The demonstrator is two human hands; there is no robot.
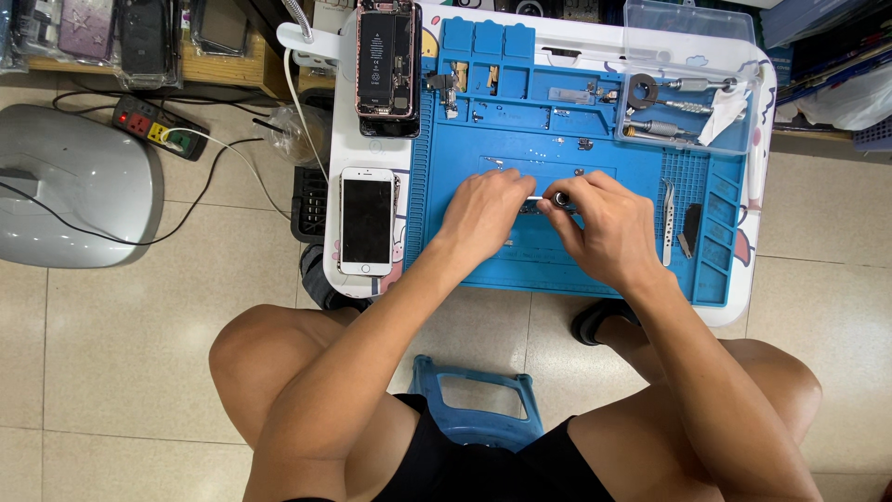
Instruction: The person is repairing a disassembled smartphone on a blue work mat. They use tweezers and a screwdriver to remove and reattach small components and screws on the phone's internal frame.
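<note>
Centrally: both hands pinch a small tool on blue mat; left hand | right hand | white phone left

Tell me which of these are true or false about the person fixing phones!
1. Both hands meet over the blue mat. True: the left hand and right hand come together near its middle.
2. The white phone lies on the floor. False: it lies on the white table, left of the mat.
3. The opened phone shows its insides. True.
4. The tweezers are in the left hand. False: they lie on the mat, right of the hands.
5. The right hand holds a small silver-tipped tool. True.
</note>
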